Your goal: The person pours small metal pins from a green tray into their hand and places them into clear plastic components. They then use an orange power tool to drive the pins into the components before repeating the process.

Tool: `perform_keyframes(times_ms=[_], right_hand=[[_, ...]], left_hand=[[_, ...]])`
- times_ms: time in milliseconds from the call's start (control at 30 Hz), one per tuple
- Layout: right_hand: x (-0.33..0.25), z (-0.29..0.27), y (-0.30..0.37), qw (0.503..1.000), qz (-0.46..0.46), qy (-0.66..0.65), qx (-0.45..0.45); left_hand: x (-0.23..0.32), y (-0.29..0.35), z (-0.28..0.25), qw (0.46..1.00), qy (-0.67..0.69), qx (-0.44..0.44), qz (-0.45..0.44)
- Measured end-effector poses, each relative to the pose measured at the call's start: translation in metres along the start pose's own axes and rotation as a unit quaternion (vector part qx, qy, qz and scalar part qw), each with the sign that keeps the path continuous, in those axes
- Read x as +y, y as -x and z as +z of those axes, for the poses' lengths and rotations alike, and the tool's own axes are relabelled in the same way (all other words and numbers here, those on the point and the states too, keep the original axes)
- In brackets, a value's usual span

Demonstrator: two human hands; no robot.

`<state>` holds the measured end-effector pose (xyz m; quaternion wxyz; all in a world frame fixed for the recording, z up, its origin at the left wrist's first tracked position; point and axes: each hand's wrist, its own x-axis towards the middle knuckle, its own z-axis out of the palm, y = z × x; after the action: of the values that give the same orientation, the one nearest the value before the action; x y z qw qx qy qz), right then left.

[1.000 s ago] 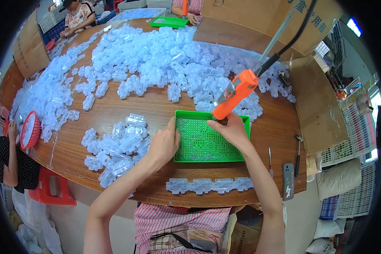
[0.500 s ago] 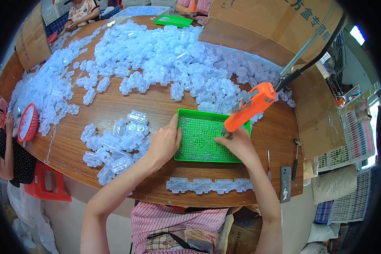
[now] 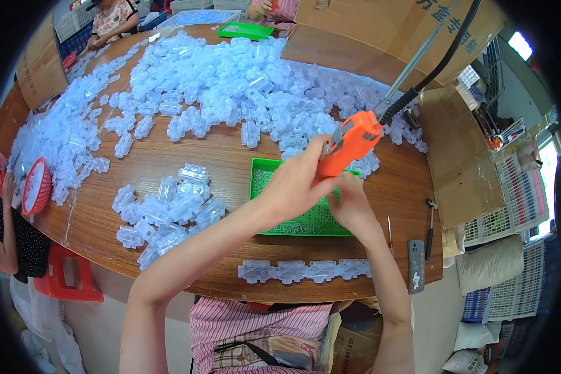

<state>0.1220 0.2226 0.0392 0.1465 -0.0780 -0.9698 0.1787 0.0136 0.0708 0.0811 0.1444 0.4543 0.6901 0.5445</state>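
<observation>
- Left hand (image 3: pixel 293 184): thumb and fingers wrapped round the orange power driver (image 3: pixel 349 144), likely to steady its body.
- Right hand (image 3: pixel 354 202): fingers curled by the driver's lower end; can't tell whether they pinch anything.
- Driver: tilted over the green tray (image 3: pixel 302 233), tip hidden by the hands. Black cable (image 3: pixel 445 65) and metal rod (image 3: pixel 414 60) run up from its top, probably to carry weight.
- Tray: on the table, small metal bits inside; walls presumably stop them scattering.
- Row of clear plastic pieces (image 3: pixel 293 272): lined up at the near edge, seemingly for easy reach.
- Small pile (image 3: pixel 168 209): left of tray, apart from the big heap (image 3: pixel 218 81), perhaps to keep batches separate.
</observation>
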Motion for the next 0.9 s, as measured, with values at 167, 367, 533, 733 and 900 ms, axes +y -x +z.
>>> perform_keyframes(times_ms=[167, 367, 533, 733, 900], right_hand=[[0.021, -0.010, 0.017, 0.969, 0.194, 0.125, 0.088], [0.050, 0.006, 0.031, 0.947, 0.304, -0.107, 0.013], [0.046, -0.002, 0.030, 0.952, 0.288, -0.055, 0.087], [0.065, -0.046, 0.047, 0.938, 0.310, 0.083, 0.134], [0.075, -0.097, 0.059, 0.911, 0.335, 0.188, 0.149]], left_hand=[[0.002, 0.028, -0.029, 0.982, -0.150, 0.088, 0.075], [0.012, 0.067, -0.065, 0.964, -0.198, 0.176, 0.026], [0.013, 0.094, -0.089, 0.933, -0.254, 0.254, 0.006], [0.000, 0.083, -0.067, 0.919, -0.221, 0.326, -0.001], [-0.017, 0.059, 0.016, 0.730, -0.237, 0.420, 0.484]])
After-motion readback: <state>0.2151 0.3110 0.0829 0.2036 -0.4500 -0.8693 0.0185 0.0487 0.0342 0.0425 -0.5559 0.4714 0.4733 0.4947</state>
